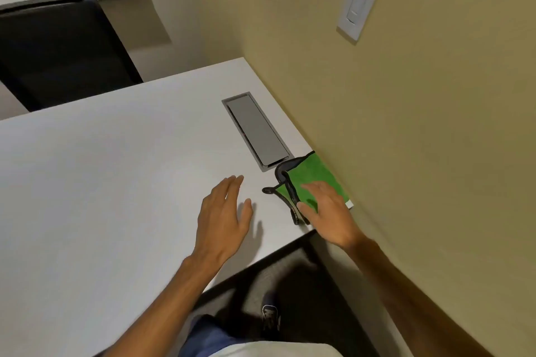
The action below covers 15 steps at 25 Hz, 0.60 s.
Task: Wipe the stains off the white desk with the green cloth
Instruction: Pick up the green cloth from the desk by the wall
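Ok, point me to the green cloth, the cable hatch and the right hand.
green cloth (pixel 314 172): head view, bare green upper part.
cable hatch (pixel 256 130): head view, lid centre.
right hand (pixel 327 211): head view, back of hand.

Right hand (pixel 327 211) hiding part of green cloth (pixel 314 172), black chair (pixel 58 46) cut off left

Left hand (pixel 223 217): open, fingers extended toward 12 o'clock, palm down, forearm entering from 7 o'clock. Right hand (pixel 324 209): open, fingers spread toward 10 o'clock, palm down, forearm entering from 5 o'clock. Neither grip closed.
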Available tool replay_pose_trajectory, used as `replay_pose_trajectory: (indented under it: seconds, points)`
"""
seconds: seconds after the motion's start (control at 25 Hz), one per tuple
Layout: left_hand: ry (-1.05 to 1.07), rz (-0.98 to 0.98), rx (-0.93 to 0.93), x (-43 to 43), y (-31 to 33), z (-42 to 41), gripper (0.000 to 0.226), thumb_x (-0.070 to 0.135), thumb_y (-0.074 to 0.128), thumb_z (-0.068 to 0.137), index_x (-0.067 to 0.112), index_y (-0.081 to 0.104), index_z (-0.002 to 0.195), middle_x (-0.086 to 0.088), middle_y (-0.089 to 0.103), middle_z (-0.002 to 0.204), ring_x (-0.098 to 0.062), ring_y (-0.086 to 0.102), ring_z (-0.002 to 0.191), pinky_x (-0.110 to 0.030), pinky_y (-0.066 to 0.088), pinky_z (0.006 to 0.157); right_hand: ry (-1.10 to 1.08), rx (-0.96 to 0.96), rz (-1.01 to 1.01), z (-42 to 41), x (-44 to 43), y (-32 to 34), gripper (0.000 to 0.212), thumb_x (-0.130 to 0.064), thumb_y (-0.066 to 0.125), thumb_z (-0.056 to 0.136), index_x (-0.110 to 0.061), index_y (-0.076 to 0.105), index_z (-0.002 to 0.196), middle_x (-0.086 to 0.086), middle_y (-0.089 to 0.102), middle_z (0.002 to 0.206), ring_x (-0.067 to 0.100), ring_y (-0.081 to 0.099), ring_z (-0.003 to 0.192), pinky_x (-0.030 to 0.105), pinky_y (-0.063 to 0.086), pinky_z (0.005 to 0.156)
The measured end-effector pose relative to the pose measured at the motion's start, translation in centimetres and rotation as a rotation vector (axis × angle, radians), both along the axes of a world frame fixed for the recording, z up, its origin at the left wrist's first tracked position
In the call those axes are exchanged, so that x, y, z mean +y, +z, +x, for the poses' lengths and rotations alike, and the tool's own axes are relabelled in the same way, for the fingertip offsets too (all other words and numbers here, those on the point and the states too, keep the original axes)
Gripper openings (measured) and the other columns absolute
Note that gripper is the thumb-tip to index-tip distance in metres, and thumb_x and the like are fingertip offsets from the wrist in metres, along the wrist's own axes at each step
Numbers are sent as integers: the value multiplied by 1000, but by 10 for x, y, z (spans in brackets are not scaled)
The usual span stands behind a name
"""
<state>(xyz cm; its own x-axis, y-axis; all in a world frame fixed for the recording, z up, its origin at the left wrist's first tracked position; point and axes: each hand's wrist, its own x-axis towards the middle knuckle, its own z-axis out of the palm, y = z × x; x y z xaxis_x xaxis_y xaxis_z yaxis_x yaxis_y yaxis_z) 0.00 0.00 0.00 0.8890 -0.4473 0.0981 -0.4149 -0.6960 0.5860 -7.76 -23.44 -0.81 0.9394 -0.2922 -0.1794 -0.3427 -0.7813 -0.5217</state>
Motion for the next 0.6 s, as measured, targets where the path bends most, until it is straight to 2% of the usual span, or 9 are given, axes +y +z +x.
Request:
replay_pose_trajectory:
  seconds: [0.2,0.4,0.6]
  points:
    - [-90,107,18,-34,-21,-2,50,26,51,101,14,42,148,-10,48,150,-26,46,136,-40,36,112,-72,147,12,-2,-34,-24,54,-33,53,102,-19,44,152,7,45,156,24,42,144,46,32,122]
    - [-196,157,29,-54,-35,18,49,24,51,100,12,43,147,-12,49,149,-30,49,133,-43,38,109,-123,116,-62,0,-53,-44,48,-26,64,99,-9,57,143,14,62,137,31,60,124,43,45,105]
    - [-258,177,94,-66,-50,36,50,23,53,99,11,43,146,-11,48,148,-31,51,129,-42,40,105,-202,132,-23,13,-65,-56,49,-29,65,98,-12,56,144,13,60,140,30,56,131,42,43,111]
